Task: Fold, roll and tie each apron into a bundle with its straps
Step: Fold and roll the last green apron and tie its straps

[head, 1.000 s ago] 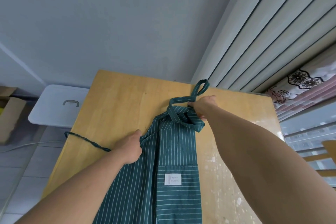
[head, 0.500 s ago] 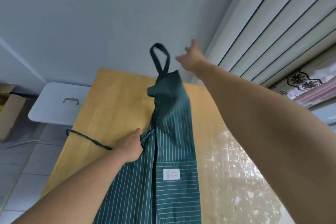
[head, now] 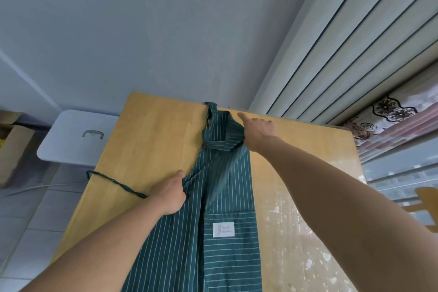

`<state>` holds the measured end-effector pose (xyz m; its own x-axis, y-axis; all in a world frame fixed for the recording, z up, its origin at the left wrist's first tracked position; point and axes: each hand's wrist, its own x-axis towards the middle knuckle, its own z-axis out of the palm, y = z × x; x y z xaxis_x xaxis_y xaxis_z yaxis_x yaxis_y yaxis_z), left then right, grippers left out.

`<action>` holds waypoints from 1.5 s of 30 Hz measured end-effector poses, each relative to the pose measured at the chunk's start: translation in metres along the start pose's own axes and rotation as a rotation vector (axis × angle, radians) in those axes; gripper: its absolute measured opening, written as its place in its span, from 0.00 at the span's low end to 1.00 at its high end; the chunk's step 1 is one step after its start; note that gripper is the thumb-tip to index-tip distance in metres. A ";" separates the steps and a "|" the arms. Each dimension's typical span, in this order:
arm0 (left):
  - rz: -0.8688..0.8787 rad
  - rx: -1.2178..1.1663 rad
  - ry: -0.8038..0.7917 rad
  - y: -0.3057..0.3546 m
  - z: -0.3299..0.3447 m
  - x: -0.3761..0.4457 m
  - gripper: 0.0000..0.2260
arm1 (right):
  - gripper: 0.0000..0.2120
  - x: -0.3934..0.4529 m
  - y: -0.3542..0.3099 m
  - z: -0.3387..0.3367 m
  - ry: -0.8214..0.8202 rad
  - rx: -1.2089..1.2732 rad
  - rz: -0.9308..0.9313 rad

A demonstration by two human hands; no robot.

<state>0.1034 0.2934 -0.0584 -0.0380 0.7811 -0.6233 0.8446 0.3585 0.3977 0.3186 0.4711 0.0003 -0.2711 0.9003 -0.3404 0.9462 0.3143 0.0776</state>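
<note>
While the apron (head: 227,197) is lying lengthwise down the middle of the table (head: 154,140), folded into a long narrow strip, both hands are resting on its far half. The left hand (head: 171,193) is sitting at the apron's left edge, fingers curled down onto the cloth where a strap (head: 113,181) is leaving it; whether it is pinching the fabric or only pressing it is hard to tell, since the fingertips are hidden. That strap is trailing left from the apron across the table and over the table's left edge. The right hand (head: 257,130) is lying at the apron's far right corner, fingers stretched out and flat, pointing toward the table's far edge and holding nothing, its wrist touching the bib. The neck loop (head: 212,114) is reaching from the bib to the table's far edge. A white label (head: 223,229) is showing on the pocket, nearer than both hands.
</note>
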 end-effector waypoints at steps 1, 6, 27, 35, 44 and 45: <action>0.000 -0.009 0.005 0.000 0.000 0.000 0.18 | 0.36 0.000 0.002 0.002 0.033 -0.028 0.056; 0.002 -0.015 0.045 0.006 0.000 -0.004 0.14 | 0.34 0.007 -0.009 0.005 0.112 -0.228 -0.237; -0.106 -0.089 0.413 -0.025 -0.010 -0.017 0.12 | 0.39 -0.011 -0.026 0.014 0.076 0.719 0.252; -0.142 0.349 0.496 -0.035 -0.014 -0.036 0.39 | 0.37 -0.121 -0.041 0.059 -0.123 0.593 0.347; 0.206 0.430 0.402 -0.076 0.048 -0.095 0.28 | 0.18 -0.228 -0.058 0.106 -0.333 0.596 0.331; 0.161 0.392 0.399 -0.077 0.053 -0.098 0.30 | 0.15 -0.235 -0.054 0.114 -0.334 0.634 0.355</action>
<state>0.0710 0.1622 -0.0639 -0.0268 0.9694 -0.2439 0.9882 0.0626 0.1401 0.3509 0.2079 -0.0305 0.0377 0.7455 -0.6655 0.9136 -0.2955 -0.2792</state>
